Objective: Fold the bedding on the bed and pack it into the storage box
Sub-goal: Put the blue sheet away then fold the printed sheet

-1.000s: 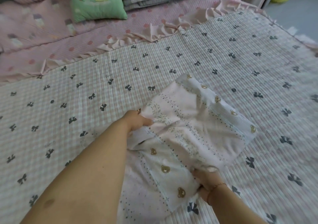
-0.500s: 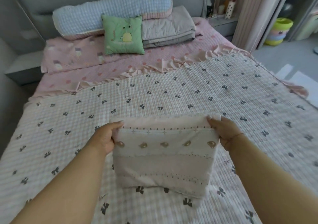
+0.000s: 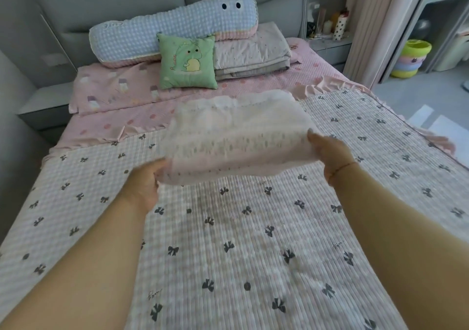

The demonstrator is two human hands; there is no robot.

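Observation:
A folded pale pink sheet (image 3: 236,139) with a dotted and bear print hangs in the air above the bed, blurred by motion. My left hand (image 3: 144,182) grips its near left edge. My right hand (image 3: 330,152) holds its right edge, thumb on top. Under it lies a checked quilt with dark bows (image 3: 241,241), spread flat over the bed. A folded grey blanket (image 3: 251,53) sits by the headboard. No storage box is in view.
A long blue bolster (image 3: 172,27) and a green dinosaur cushion (image 3: 187,60) lie at the head of the bed on a pink sheet (image 3: 114,93). A cluttered nightstand (image 3: 327,37), a curtain (image 3: 373,25) and stacked coloured basins (image 3: 411,58) stand to the right.
Both hands have lifted the folded sheet off the quilt and carried it forward toward the head of the bed. The camera has tilted up.

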